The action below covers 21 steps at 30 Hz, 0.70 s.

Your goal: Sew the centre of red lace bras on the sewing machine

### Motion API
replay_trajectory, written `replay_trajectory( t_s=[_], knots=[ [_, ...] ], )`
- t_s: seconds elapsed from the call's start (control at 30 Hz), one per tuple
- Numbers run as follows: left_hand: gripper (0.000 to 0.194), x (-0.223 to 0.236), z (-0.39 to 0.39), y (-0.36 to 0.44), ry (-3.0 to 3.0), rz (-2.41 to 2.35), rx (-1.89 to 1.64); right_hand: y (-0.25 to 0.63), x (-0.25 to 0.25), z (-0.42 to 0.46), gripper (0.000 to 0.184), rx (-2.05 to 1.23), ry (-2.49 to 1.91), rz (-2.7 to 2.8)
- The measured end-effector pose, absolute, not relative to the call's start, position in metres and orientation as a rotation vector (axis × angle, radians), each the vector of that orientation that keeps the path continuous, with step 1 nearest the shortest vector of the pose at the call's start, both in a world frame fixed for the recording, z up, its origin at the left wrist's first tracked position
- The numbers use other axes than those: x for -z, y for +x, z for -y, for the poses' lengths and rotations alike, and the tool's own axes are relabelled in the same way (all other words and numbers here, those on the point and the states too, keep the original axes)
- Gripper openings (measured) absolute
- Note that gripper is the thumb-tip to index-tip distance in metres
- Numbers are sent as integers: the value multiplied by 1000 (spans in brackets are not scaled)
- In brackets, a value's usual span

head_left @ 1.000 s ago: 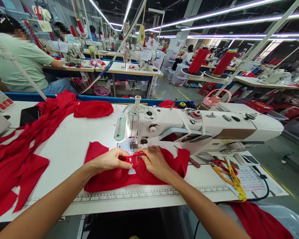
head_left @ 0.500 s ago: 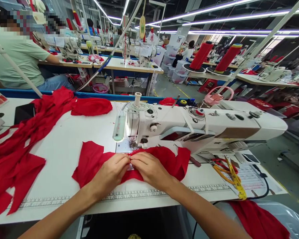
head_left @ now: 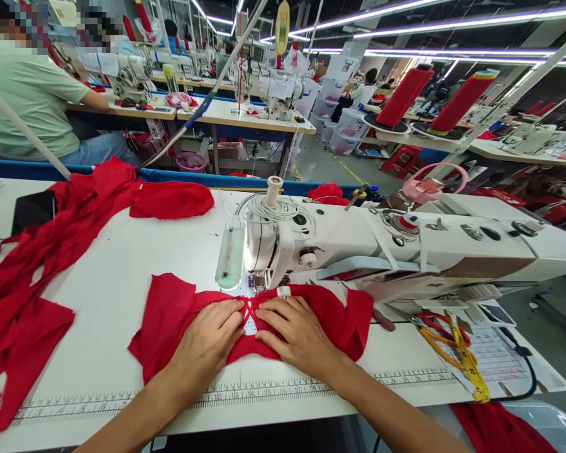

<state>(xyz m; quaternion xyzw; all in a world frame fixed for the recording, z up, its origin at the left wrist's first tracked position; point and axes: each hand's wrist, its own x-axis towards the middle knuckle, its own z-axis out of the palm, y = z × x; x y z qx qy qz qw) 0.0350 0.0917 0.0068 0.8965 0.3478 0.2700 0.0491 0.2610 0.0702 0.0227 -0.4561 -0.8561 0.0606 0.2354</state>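
Head view: my left hand and right hand lie unclenched, palms down, fingertips resting on the red cloth either side of a small opening, presumably to keep it flat and its edges from shifting. The cloth sits on the tabletop, close before the sewing machine's presser foot. To the right, orange-handled scissors and a yellow tape measure seem placed for easy reach; leftward, a red fabric heap lies apart, likely to avoid tangling.

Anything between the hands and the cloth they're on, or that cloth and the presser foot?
Nothing visible: left hand and right hand rest directly on the red cloth; its far edge lies close to the presser foot, nothing seen between.
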Motion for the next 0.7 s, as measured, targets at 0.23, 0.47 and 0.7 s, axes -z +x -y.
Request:
replay_trajectory(
  t_s=[0.23, 0.47, 0.7],
  knots=[
    [16, -6, -93, 35, 2653, -1056, -846, 262, -19, -69, 29, -169, -1318, 2301],
    [15, -4, -91, 36, 2578, -1109, -803, 263, -18, -70, 31, -218, -1359, 2280],
    [16, -4, -92, 37, 2575, -1128, -745, 264, -17, -70, 32, -238, -1345, 2282]
  ],
)
